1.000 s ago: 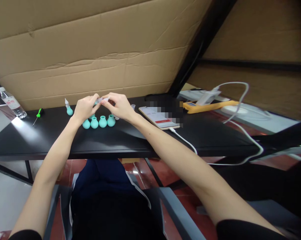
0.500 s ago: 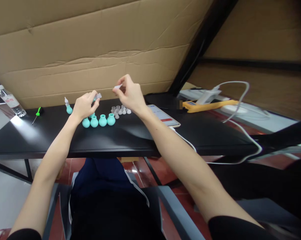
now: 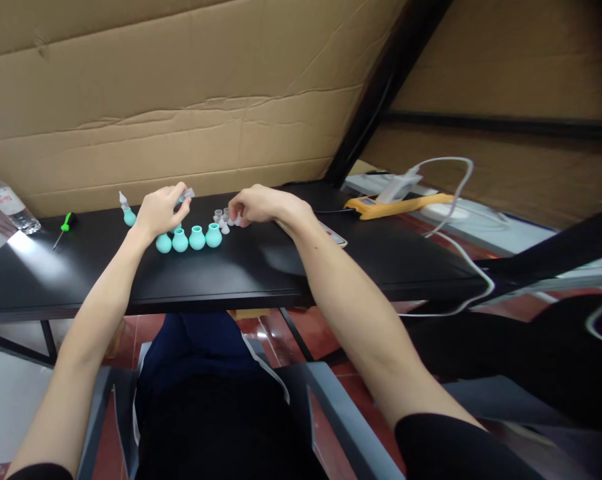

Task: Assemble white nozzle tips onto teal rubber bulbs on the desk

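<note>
Teal bulb (image 3: 182,197) pinched in left hand (image 3: 157,211) | right hand (image 3: 261,203) on clear caps (image 3: 223,220), grip unclear

Head view, looking down — forward, table (image 3: 261,267) near

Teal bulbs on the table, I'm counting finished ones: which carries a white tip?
The lone bulb standing far left; the row of four has bare open necks.

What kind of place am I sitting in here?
Likely a small assembly workstation: a black table lined with small teal rubber bulbs and clear plastic tips, a green-handled screwdriver, and a brown cardboard sheet as backdrop. The left hand grips one more teal bulb; the right hand rests at the tips.
</note>
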Demonstrator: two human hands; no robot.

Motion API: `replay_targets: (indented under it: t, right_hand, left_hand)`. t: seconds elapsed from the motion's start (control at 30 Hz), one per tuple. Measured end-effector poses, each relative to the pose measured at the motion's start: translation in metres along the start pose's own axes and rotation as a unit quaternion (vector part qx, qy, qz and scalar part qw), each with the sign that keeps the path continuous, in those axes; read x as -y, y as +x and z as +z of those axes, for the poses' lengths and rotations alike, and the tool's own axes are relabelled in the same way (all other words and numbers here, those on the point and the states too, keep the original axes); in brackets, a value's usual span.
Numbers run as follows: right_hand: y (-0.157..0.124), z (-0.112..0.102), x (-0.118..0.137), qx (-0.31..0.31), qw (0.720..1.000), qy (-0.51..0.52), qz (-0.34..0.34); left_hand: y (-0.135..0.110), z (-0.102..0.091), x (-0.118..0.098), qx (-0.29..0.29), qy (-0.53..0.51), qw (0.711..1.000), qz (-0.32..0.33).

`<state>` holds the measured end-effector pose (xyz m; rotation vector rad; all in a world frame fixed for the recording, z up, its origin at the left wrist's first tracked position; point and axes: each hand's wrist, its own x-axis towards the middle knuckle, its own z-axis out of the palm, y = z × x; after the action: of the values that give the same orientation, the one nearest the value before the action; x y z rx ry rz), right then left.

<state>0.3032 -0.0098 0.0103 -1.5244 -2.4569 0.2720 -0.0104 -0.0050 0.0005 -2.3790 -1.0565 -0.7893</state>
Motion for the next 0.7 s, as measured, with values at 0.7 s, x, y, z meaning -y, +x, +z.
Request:
replay_targets:
  t: [0.7]
  right_hand:
    - [0.0003, 0.0022, 0.0079, -0.019, 0.999, 0.006, -0.047]
  left_hand:
    - [0.0004, 0.0002, 0.0000, 0.022, 0.009, 1.000, 0.009]
